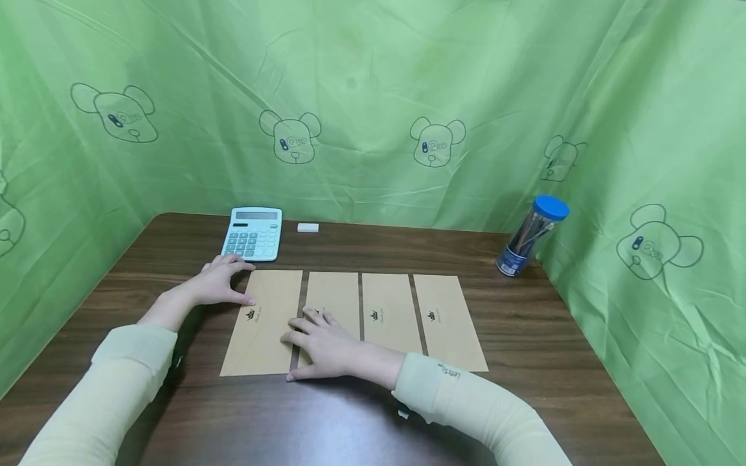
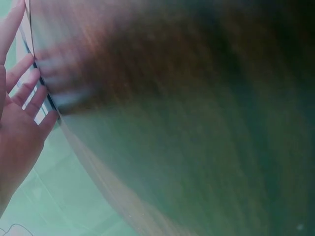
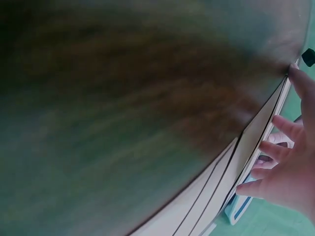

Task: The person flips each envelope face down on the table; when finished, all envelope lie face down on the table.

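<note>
Flat kraft-paper pieces that look like envelopes lie side by side on the table, each with a small crown print. My left hand (image 1: 218, 283) has its thumb on the left edge of the leftmost envelope (image 1: 262, 346). Its fingertips are at the lower edge of a light blue calculator (image 1: 252, 234); contact is unclear. My right hand (image 1: 326, 346) rests with spread fingers across the gap between the leftmost envelope and the second envelope (image 1: 335, 291), partly covering both. To the right lie the third envelope (image 1: 387, 298) and the rightmost envelope (image 1: 449, 323). Neither hand grips anything.
A small white block, perhaps an eraser (image 1: 307, 228), lies right of the calculator. At the back right of the dark wooden table (image 1: 233, 421) a clear tube with a blue lid (image 1: 530, 236) holds slim sticks. Green cloth (image 1: 361, 77) printed with bear heads surrounds the table.
</note>
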`<state>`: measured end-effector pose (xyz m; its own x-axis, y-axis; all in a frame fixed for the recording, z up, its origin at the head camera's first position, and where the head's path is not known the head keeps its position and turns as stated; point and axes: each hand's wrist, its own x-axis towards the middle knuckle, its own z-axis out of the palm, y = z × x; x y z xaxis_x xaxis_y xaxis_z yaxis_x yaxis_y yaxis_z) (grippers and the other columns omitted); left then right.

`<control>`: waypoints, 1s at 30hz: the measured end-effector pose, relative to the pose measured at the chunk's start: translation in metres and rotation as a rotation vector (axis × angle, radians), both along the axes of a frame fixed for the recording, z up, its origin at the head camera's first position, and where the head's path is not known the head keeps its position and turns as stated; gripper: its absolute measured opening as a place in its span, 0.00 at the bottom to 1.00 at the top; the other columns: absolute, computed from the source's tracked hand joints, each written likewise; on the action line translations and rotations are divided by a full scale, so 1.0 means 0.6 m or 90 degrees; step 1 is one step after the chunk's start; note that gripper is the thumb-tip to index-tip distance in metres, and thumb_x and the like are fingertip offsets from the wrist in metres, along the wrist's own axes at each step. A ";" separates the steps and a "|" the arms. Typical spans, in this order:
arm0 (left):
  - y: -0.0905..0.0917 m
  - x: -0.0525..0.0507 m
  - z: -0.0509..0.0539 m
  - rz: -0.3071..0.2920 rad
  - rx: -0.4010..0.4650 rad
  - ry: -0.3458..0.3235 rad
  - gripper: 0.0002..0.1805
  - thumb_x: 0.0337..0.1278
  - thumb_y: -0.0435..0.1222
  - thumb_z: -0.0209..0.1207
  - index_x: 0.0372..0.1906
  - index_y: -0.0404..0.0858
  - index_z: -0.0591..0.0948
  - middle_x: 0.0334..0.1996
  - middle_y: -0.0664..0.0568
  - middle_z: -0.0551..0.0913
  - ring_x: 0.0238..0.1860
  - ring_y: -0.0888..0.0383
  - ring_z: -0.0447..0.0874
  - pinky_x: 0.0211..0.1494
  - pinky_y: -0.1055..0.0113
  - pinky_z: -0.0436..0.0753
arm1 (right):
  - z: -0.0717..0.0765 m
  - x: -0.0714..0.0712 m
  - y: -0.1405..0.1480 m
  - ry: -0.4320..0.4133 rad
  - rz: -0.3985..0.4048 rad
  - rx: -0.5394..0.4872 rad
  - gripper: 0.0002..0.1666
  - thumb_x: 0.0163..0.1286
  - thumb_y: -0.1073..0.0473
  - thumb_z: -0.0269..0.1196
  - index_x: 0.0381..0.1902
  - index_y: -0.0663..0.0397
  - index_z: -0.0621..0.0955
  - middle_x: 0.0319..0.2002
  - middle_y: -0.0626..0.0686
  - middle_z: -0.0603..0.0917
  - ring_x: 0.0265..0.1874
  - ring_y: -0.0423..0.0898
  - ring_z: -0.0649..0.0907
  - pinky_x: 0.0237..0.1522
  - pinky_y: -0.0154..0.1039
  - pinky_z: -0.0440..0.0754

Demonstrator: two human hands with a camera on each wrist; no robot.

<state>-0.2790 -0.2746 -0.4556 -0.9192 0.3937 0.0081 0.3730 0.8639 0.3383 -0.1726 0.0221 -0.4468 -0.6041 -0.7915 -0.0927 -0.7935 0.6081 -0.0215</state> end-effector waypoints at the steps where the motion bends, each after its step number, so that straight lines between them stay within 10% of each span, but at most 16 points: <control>1: -0.001 -0.001 0.000 0.000 0.003 -0.003 0.51 0.30 0.66 0.67 0.60 0.37 0.74 0.56 0.38 0.69 0.58 0.39 0.61 0.53 0.38 0.63 | 0.000 0.000 0.000 0.001 0.000 -0.004 0.41 0.59 0.23 0.51 0.66 0.31 0.65 0.71 0.47 0.61 0.72 0.56 0.54 0.67 0.60 0.57; 21: -0.001 -0.016 0.002 0.015 0.051 -0.057 0.40 0.36 0.57 0.71 0.51 0.34 0.75 0.54 0.35 0.72 0.56 0.38 0.62 0.56 0.34 0.61 | -0.001 -0.001 -0.001 -0.005 -0.002 -0.040 0.37 0.59 0.28 0.56 0.63 0.34 0.69 0.68 0.46 0.65 0.69 0.54 0.61 0.65 0.58 0.62; 30: -0.014 -0.029 0.007 -0.018 0.133 -0.071 0.20 0.48 0.30 0.66 0.48 0.30 0.77 0.44 0.40 0.80 0.50 0.44 0.74 0.57 0.44 0.69 | 0.002 -0.002 -0.006 -0.036 -0.017 -0.065 0.37 0.57 0.30 0.61 0.62 0.35 0.70 0.68 0.47 0.64 0.69 0.51 0.62 0.66 0.57 0.60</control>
<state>-0.2965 -0.2830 -0.4515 -0.9074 0.4201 -0.0095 0.3465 0.7607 0.5490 -0.1737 0.0187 -0.4454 -0.6211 -0.7823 -0.0472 -0.7729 0.6215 -0.1278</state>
